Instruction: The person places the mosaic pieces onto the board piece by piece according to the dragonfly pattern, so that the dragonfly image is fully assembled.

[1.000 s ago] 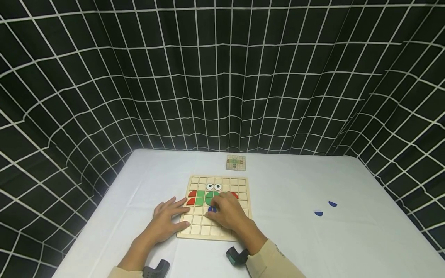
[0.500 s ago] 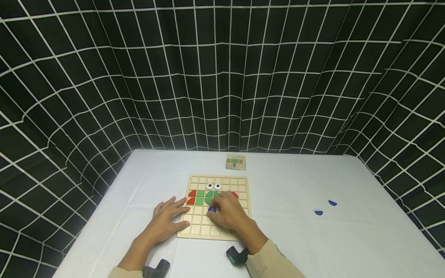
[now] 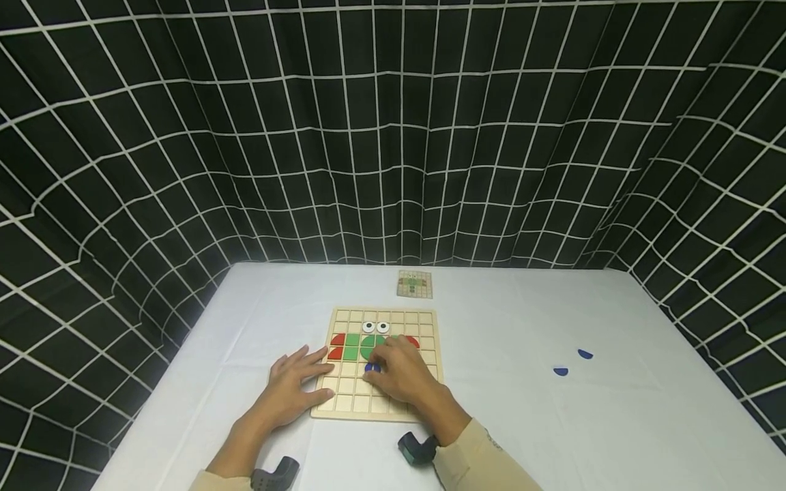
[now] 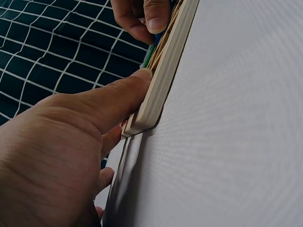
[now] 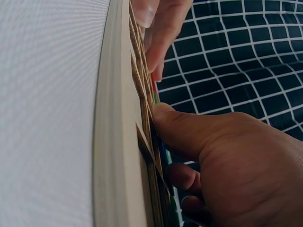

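Note:
A square wooden grid board (image 3: 345, 403) lies on the white table. My left hand (image 3: 295, 385) is spread with straight fingers over the board's left edge; in the left wrist view its thumb (image 4: 128, 92) rests on the near rim. My right hand (image 3: 402, 372) is over the middle of the board, thumb and curled fingers around a small rounded blue puzzle piece (image 3: 369, 367), partly hidden. Green pieces (image 3: 351, 346) and red pieces (image 3: 336, 353) sit in the grid's left cells. Two white eye pieces (image 3: 375, 327) are above. Another red piece (image 3: 413, 341) shows beyond the right hand.
A small pattern card (image 3: 414, 284) lies behind the board. Two blue half-round pieces (image 3: 585, 354) are on the table at the right. Dark wrist devices (image 3: 416, 450) sit by both wrists. A black curtain (image 3: 393, 136) with white grid lines surrounds the table.
The head view has shifted slightly. Both hands keep their places on the board, the right one at the blue puzzle piece.

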A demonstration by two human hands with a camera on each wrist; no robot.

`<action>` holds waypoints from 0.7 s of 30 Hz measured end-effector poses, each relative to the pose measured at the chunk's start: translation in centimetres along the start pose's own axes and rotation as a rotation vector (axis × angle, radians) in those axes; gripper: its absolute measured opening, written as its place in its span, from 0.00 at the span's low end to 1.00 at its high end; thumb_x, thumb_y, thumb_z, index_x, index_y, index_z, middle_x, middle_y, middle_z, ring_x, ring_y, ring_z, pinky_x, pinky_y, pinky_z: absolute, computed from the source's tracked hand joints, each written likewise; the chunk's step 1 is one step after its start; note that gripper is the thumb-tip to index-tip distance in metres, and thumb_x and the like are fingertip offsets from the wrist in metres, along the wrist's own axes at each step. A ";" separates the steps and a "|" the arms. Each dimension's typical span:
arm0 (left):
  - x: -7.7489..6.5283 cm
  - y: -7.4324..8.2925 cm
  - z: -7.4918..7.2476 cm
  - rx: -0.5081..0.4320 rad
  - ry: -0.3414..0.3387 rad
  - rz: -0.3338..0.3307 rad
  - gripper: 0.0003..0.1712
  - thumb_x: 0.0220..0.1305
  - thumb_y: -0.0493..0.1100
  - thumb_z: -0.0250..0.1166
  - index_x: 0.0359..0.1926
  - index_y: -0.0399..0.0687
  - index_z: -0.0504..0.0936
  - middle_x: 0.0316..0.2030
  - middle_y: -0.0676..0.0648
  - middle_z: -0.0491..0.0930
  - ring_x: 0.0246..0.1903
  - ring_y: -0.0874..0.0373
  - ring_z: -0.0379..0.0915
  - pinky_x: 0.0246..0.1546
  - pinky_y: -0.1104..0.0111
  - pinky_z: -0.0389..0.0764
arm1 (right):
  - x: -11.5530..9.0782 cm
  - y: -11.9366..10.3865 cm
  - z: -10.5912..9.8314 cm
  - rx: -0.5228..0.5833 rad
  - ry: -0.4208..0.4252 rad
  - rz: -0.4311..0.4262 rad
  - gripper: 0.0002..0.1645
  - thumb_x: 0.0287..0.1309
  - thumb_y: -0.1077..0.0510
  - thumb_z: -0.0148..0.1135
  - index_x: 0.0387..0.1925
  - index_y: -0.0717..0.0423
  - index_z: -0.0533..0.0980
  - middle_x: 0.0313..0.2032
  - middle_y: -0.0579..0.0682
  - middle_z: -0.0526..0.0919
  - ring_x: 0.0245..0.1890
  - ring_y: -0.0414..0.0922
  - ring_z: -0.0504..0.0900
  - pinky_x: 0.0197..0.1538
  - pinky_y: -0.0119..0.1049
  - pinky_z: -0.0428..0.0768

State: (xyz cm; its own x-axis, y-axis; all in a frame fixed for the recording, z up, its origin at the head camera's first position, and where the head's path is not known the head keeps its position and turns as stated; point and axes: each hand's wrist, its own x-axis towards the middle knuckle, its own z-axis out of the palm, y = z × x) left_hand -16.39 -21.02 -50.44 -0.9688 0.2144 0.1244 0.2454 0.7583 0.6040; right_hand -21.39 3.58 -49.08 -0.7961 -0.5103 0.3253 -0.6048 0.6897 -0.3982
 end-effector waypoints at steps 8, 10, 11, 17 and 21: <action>0.0 -0.2 0.1 -0.004 0.006 0.006 0.28 0.51 0.58 0.72 0.53 0.55 0.83 0.66 0.52 0.67 0.70 0.45 0.48 0.68 0.46 0.34 | 0.0 -0.1 -0.6 0.042 0.009 0.027 0.10 0.49 0.50 0.71 0.34 0.48 0.84 0.30 0.37 0.76 0.33 0.39 0.67 0.36 0.33 0.71; 0.0 -0.3 0.1 -0.002 0.005 0.003 0.28 0.51 0.58 0.72 0.53 0.56 0.83 0.66 0.52 0.67 0.70 0.45 0.47 0.68 0.46 0.34 | 0.0 -0.1 -1.3 0.098 0.030 0.039 0.10 0.50 0.51 0.70 0.35 0.49 0.84 0.30 0.39 0.77 0.33 0.39 0.67 0.36 0.34 0.71; 0.0 -0.3 0.1 -0.002 0.006 0.003 0.28 0.51 0.58 0.72 0.53 0.56 0.83 0.66 0.52 0.67 0.70 0.45 0.48 0.68 0.46 0.34 | 0.0 0.0 -1.7 0.127 0.044 0.042 0.10 0.50 0.52 0.70 0.36 0.50 0.84 0.30 0.40 0.77 0.33 0.40 0.67 0.36 0.34 0.72; 0.0 -0.3 0.2 0.002 0.023 0.001 0.28 0.50 0.58 0.73 0.52 0.55 0.83 0.66 0.52 0.67 0.70 0.45 0.48 0.67 0.46 0.35 | -0.4 0.9 -6.7 0.223 0.153 0.014 0.10 0.49 0.59 0.72 0.36 0.53 0.83 0.31 0.45 0.79 0.37 0.46 0.73 0.40 0.41 0.73; 0.0 -0.2 0.2 0.003 0.018 0.004 0.28 0.51 0.58 0.73 0.53 0.55 0.83 0.66 0.52 0.67 0.70 0.45 0.48 0.67 0.45 0.35 | -1.2 1.7 -10.7 0.190 0.210 0.018 0.12 0.48 0.59 0.73 0.37 0.54 0.83 0.33 0.44 0.80 0.39 0.46 0.74 0.40 0.43 0.74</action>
State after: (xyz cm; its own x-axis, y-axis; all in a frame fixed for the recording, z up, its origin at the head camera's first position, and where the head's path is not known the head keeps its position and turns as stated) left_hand -16.47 -21.07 -50.74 -0.9682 0.2063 0.1414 0.2495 0.7590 0.6013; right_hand -21.21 10.81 -40.96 -0.7973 -0.3676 0.4788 -0.5991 0.5790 -0.5530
